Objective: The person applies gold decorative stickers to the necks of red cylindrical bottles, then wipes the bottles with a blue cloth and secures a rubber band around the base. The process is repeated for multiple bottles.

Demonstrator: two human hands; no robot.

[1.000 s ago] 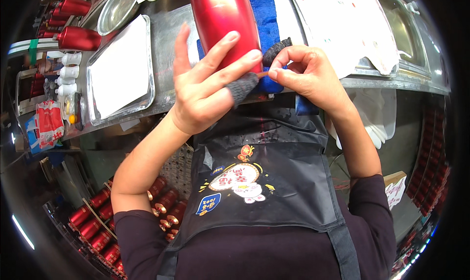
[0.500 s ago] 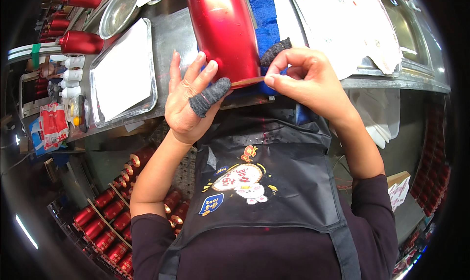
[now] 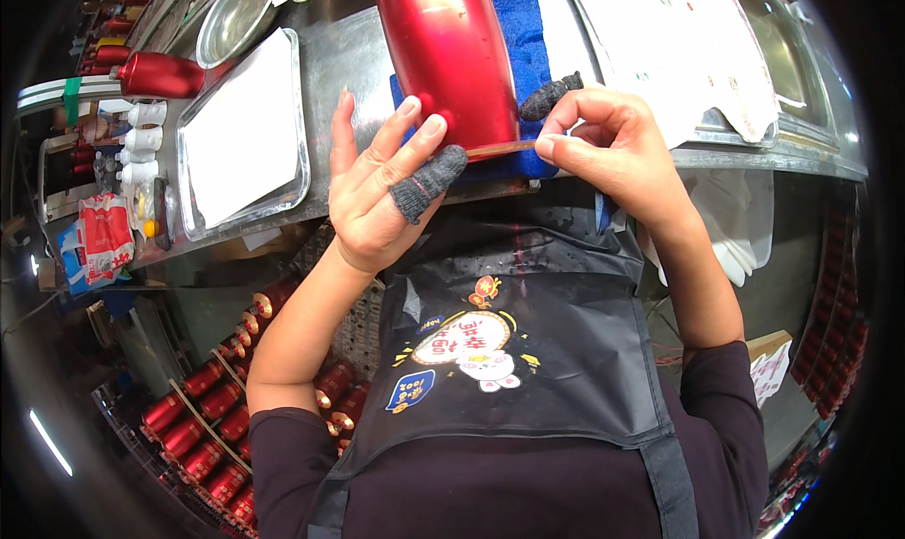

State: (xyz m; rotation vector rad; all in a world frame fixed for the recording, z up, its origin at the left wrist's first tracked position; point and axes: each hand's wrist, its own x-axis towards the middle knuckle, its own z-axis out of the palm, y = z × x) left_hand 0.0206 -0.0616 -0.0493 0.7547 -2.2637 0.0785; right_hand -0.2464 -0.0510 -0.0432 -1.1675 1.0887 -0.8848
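A glossy red bottle (image 3: 451, 58) lies on a blue cloth (image 3: 520, 30), its near end toward me. Along that end runs a thin brownish strip (image 3: 500, 150). Spread fingers of my left hand (image 3: 377, 186) rest against the bottle's left side; one digit wears a grey knitted finger cover (image 3: 429, 183) and touches the strip's left end. My right hand (image 3: 608, 143) pinches the strip's other end between thumb and forefinger, just right of the bottle. Another of its fingers has a dark knitted cover (image 3: 550, 96). Whether the strip is stuck to the bottle, I cannot tell.
Left of the bottle is a metal tray (image 3: 300, 167) with a white sheet (image 3: 240, 129). Beyond it are a round metal bowl (image 3: 231, 25) and another red bottle (image 3: 160, 74). White sheets (image 3: 674, 54) cover the right. Several red bottles (image 3: 203, 426) stand in racks low at left.
The bottle, cloth and both hands appear slightly farther right in the picture. My grip on the strip looks the same.
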